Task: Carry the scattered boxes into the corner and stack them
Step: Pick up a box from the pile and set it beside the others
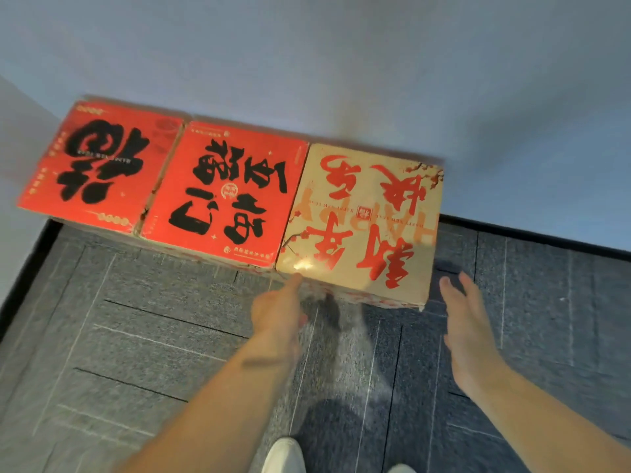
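Left hand [276, 312] beside "HAPPY" box [358, 216].

There are 2 red boxes [99, 165] [225, 196], 1 tan box [365, 227], 2 hands [276, 312] [467, 322] and 2 white shoes [283, 455] [401, 469].

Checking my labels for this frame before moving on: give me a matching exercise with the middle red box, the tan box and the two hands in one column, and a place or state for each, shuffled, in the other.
Column one:
1. middle red box
2. tan box
3. left hand
4. right hand

Column two:
A. open, beside the tan box's right side, apart from it
B. right end of the row of boxes
C. fingertip at the tan box's near left corner
D. between two other boxes

Pairs: 1-D, 2-B, 3-C, 4-A.
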The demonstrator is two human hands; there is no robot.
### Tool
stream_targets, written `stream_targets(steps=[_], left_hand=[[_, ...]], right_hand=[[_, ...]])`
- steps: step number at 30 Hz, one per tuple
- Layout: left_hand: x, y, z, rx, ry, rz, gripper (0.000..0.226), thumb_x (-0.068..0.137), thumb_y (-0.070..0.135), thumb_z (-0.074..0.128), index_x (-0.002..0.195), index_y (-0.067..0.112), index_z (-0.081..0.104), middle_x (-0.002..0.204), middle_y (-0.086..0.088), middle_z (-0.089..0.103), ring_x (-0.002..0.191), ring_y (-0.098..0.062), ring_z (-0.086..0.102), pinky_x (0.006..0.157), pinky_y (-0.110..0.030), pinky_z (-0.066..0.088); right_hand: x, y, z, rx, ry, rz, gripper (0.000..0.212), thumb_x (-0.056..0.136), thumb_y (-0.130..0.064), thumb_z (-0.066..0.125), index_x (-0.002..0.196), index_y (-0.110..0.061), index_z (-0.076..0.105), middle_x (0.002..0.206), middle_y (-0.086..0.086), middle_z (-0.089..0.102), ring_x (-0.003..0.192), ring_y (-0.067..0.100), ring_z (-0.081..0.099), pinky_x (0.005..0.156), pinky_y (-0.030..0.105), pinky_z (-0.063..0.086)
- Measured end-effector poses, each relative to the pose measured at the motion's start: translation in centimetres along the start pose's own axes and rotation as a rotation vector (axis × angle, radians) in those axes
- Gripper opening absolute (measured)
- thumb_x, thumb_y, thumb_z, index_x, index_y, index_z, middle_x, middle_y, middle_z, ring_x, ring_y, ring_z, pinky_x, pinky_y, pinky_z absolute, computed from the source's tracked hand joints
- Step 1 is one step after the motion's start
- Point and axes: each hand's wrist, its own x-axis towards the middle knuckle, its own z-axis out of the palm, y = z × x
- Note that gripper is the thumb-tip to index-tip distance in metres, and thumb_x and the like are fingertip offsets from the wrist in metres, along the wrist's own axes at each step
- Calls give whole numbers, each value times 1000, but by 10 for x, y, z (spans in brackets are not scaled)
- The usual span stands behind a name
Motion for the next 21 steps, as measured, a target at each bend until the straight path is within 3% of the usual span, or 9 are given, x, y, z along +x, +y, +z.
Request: stream_targets(steps=[3, 6, 10, 12, 13, 16, 21], left_hand=[[-68, 48, -2, 71, -48, 112, 26, 100, 38, 69, 94, 15, 58, 98, -4, 63, 100, -24, 60, 107, -50, 49], [-156, 125, -8, 174, -135, 364, 28, 99, 45, 68, 109, 20, 63, 116, -2, 67, 106, -18, 62, 106, -44, 49], [-294, 214, -30, 335, -287, 694, 25, 101, 44, 64, 117, 25, 66, 112, 7, 70, 102, -13, 65, 83, -30, 51], [-375, 260, -46, 380, -321, 823, 29, 102, 44, 63, 123, 25, 66, 118, 11, 70, 107, -4, 65, 92, -25, 49], [-414, 278, -55, 388, -337, 877, 30, 102, 45, 62, 126, 27, 66, 121, 14, 70, 111, 1, 64, 98, -24, 49], [-520, 319, -81, 330, -384, 1042, 42, 96, 56, 63, 127, 28, 67, 125, 15, 71, 120, 1, 64, 110, -34, 49], [-644, 352, -88, 174, -452, 1253, 57, 86, 64, 57, 125, 24, 69, 123, 13, 73, 122, -7, 66, 112, -42, 51]], right_hand=[[-59, -51, -26, 8, -6, 18, 61, 105, -55, 51, 161, -46, 28, 166, -9, 34, 151, 20, 35, 122, 57, 28], [-130, -118, -49, 24, -50, -31, 61, 104, -55, 51, 160, -43, 31, 163, -8, 39, 147, 19, 39, 123, 56, 30], [-227, -221, -78, 93, -83, -116, 51, 108, -46, 50, 157, -36, 38, 154, -8, 48, 136, 14, 49, 117, 47, 39], [-279, -286, -103, 170, -89, -174, 41, 108, -43, 50, 148, -37, 44, 147, -11, 53, 123, 9, 56, 103, 36, 48], [-309, -317, -117, 212, -87, -186, 38, 108, -44, 50, 145, -38, 46, 149, -9, 52, 124, 11, 55, 103, 36, 47], [-390, -391, -161, 298, -104, -286, 31, 106, -50, 51, 135, -42, 51, 153, -4, 51, 136, 17, 51, 118, 48, 40], [-499, -480, -230, 377, -132, -618, 63, 88, -62, 54, 143, -33, 55, 140, -11, 62, 130, 8, 59, 115, 44, 45]])
